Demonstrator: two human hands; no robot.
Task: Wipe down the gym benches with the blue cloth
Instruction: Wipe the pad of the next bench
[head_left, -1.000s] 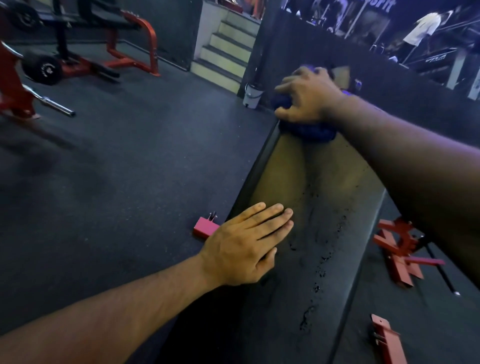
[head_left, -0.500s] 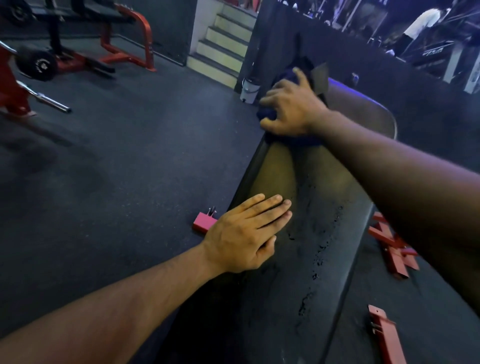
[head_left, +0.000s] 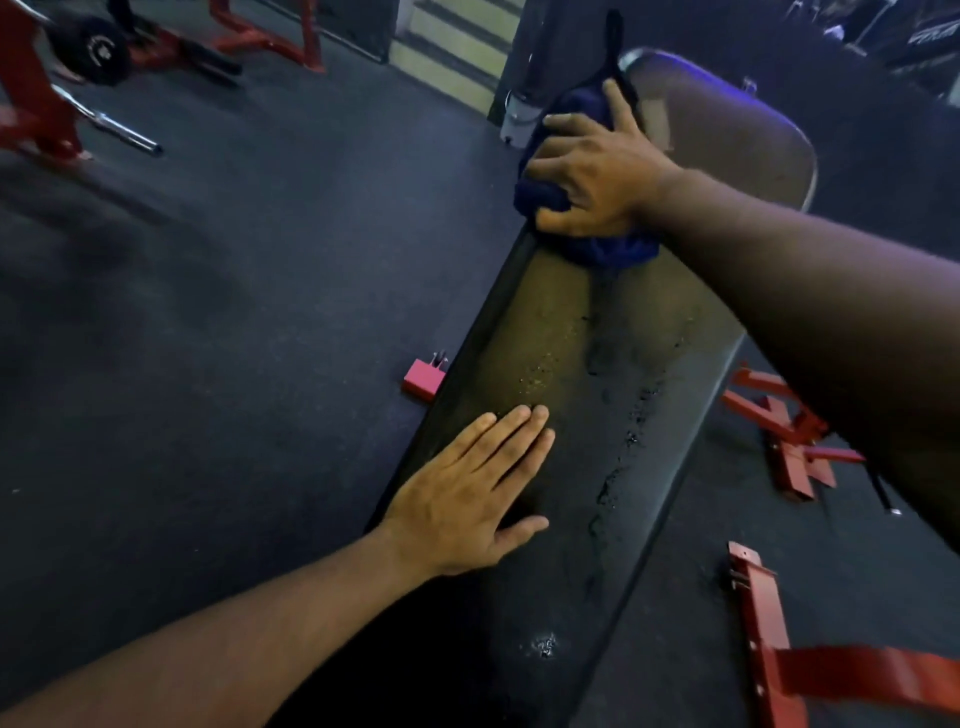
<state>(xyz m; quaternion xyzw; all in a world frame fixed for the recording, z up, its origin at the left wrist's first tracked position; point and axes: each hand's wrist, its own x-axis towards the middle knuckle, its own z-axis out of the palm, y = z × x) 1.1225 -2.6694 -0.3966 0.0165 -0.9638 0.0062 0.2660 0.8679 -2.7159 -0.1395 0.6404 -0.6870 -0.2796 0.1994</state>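
No text or label can be read

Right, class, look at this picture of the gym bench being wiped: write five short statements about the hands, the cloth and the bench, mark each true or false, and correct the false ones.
1. The right hand is on the blue cloth. True.
2. The left hand holds the cloth. False: it rests flat on the bench pad, fingers straight, holding nothing.
3. The cloth is at the far part of the bench, away from the left hand. True.
4. The bench pad's surface is smooth and unbroken. False: a line of cracked, flaking patches runs along it.
5. The floor frame parts to the right of the bench are blue. False: they are red.
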